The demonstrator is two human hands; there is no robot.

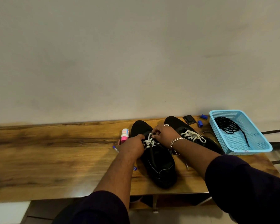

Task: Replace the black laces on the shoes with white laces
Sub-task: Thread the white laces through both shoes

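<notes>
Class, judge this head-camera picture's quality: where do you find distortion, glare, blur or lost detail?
Head view: the wide lens bows the table edge; a pale glare patch lies on its near edge; the left tabletop looks smeared; the black shoes lose detail in shadow, while the white laces stand out.

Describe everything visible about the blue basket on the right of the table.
The light blue rectangular plastic basket has perforated mesh walls and floor and a solid rim. It sits upright at the right end of the brown wooden table, near the wall, angled slightly. Inside, a tangled bundle of black laces lies toward its far end, with one strand trailing nearer. Neither of the hands touches it.
</notes>
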